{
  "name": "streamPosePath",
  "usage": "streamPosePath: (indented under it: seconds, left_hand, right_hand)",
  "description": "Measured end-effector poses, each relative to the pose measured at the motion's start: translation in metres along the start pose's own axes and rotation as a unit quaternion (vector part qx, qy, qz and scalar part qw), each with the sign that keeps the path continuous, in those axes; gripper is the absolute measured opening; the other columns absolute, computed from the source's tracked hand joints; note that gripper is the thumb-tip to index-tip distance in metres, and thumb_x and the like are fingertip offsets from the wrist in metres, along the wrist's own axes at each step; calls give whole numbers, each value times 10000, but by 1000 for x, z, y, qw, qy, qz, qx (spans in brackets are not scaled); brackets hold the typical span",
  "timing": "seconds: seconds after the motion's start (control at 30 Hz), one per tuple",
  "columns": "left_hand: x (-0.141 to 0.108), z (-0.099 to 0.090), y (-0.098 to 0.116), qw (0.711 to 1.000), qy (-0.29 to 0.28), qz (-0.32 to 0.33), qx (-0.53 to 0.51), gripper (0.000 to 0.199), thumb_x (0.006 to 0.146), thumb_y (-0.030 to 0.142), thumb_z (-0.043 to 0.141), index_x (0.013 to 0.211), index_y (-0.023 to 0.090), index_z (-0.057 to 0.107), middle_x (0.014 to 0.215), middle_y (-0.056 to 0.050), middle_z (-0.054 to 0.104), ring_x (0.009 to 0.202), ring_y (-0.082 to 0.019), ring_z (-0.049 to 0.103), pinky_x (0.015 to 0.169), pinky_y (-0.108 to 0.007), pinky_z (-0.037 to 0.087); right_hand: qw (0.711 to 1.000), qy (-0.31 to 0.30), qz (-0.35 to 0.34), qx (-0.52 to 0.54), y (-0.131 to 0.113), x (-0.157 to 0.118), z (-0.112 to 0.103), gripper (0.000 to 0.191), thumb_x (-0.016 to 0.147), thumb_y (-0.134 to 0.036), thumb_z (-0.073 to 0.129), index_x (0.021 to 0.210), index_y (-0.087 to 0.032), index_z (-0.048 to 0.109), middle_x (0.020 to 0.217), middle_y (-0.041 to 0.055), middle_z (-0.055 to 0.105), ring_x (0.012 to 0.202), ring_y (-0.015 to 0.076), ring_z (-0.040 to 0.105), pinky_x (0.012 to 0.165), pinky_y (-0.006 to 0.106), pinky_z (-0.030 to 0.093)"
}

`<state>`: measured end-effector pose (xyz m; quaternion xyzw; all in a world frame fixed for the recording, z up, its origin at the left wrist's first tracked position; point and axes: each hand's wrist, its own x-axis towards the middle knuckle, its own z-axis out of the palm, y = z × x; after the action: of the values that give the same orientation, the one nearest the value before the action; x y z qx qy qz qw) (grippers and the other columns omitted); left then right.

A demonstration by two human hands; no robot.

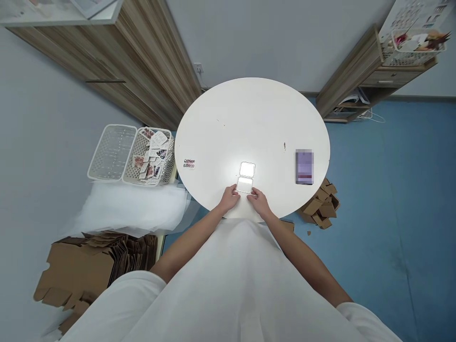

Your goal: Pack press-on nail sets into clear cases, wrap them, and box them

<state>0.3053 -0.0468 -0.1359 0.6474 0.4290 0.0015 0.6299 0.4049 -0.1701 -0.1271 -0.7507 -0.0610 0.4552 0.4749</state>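
Observation:
An opened clear, pale case (pixel 245 185) lies near the front edge of the round white table (pixel 249 114), its lid part tilted away from me and shining with glare. My left hand (pixel 230 198) pinches the left edge of its near half. At the right edge of the same half, my right hand (pixel 259 201) has its fingers closed on the case. Farther left on the table is a small card with rows of reddish and dark nail-like pieces (pixel 189 164). A purple, blurred rectangular item (pixel 304 167) rests at the table's right side.
Left of the table, a white basket (pixel 171 161) holds many printed cards, its lid folded open. Below it are translucent sheets (pixel 135 204) and stacked cardboard (pixel 78 268). More cardboard (pixel 322 204) lies on the floor at right. Wooden cabinets stand behind on both sides.

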Motion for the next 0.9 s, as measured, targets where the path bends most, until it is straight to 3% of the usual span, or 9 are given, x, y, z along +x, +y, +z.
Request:
streamPosePath:
  seconds: [0.1, 0.2, 0.3, 0.4, 0.63, 0.8, 0.9]
  left_hand:
    - [7, 2, 8, 1000, 9, 2, 2, 438, 647, 131, 548, 1084, 160, 548, 974, -65, 563, 839, -160, 527, 797, -290, 392]
    - [11, 3, 15, 1000, 7, 0, 12, 432, 640, 125, 539, 1070, 164, 559, 973, -63, 562, 853, -165, 519, 796, -291, 395]
    - [12, 4, 17, 1000, 5, 1, 21, 444, 636, 128, 532, 1077, 174, 555, 1011, -63, 549, 866, -169, 513, 793, -294, 403]
    - [10, 6, 17, 999, 18, -3, 35, 463, 648, 143, 529, 1109, 187, 536, 1100, -71, 511, 898, -168, 510, 798, -283, 406]
    - [8, 7, 13, 997, 35, -12, 62, 564, 678, 157, 531, 1233, 195, 442, 1193, -87, 464, 962, -170, 514, 827, -275, 408]
    - [11, 4, 8, 997, 3, -11, 79, 585, 706, 140, 515, 1274, 200, 391, 1207, -91, 445, 985, -155, 513, 846, -275, 416]
    - [11, -3, 2, 996, -13, -1, 85, 566, 713, 131, 507, 1266, 185, 399, 1189, -95, 458, 972, -149, 521, 840, -281, 429]
  right_hand:
    - [1000, 4, -17, -4, -8, 8, -6, 526, 632, -361, 576, 1129, -199, 512, 1128, 70, 528, 918, 180, 563, 748, 289, 446]
    - [998, -27, -47, -20, -16, 11, -12, 341, 641, -368, 551, 935, -196, 566, 920, 23, 581, 750, 147, 549, 644, 265, 425]
    - [996, -47, -70, -37, -20, 11, -14, 220, 653, -372, 525, 783, -197, 548, 709, -24, 543, 623, 121, 482, 571, 246, 385]
    - [995, -41, -83, -46, -21, 10, -15, 193, 649, -368, 526, 744, -200, 532, 666, -32, 514, 611, 119, 464, 567, 243, 376]
    - [996, -18, -70, -54, -17, 14, -13, 283, 651, -340, 542, 895, -203, 580, 862, 16, 588, 784, 156, 548, 697, 285, 434]
    - [999, 14, -26, -36, -8, 18, -10, 539, 662, -348, 569, 1170, -187, 486, 1061, 69, 555, 936, 168, 555, 831, 314, 428]
    - [998, 61, -21, -10, -4, 13, -7, 574, 667, -344, 574, 1204, -178, 458, 1082, 80, 533, 919, 156, 556, 852, 314, 430]
